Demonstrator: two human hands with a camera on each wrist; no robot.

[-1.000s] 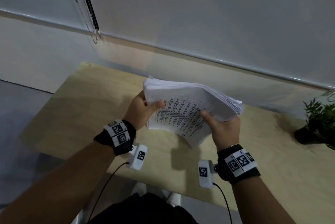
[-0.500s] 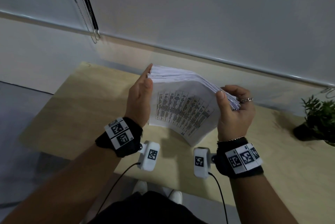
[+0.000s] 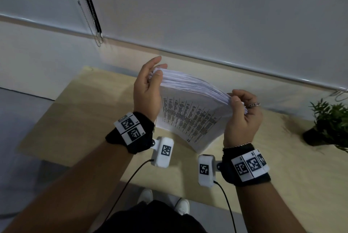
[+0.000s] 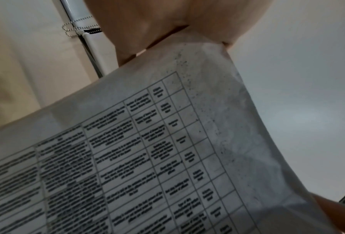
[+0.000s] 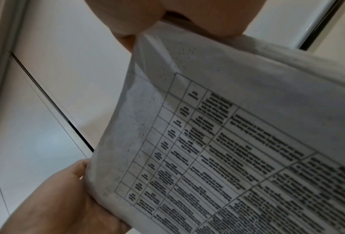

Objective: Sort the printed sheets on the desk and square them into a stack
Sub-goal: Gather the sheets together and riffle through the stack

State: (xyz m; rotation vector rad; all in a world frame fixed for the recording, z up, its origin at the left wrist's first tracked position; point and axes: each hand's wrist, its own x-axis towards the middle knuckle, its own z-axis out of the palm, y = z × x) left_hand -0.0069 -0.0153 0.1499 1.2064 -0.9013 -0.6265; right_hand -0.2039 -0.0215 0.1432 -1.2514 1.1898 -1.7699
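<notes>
- The left hand grips the left end of a thick stack of printed sheets; its thumb is curled over the top edge and its fingers wrap behind the paper, so it is closed around that end.
- The right hand clasps the opposite end of the stack at about 3 o'clock from the left hand, thumb pressed against the fanned edge and fingers curled over it; a ring sits on one finger.
- The stack hangs in the air between the two hands, above the wooden desk and not touching it. Its top edges splay out unevenly, and the near sheet faces the person, with rows of dark print running across it.
- From the left wrist view, the front sheet shows a ruled table filled with text, and the fingers pinch its upper corner.
- From the right wrist view, the same table fills the lower right, the right hand's fingers hold the top corner, and the left hand appears at 7 o'clock against the sheet's edge.
- Both wrists carry black bands with tag markers, and white camera units hang beneath them.
- A potted plant stands on the desk at 3 o'clock, well apart from the hands.
- A bead chain hangs by the window blind at 11 o'clock.
</notes>
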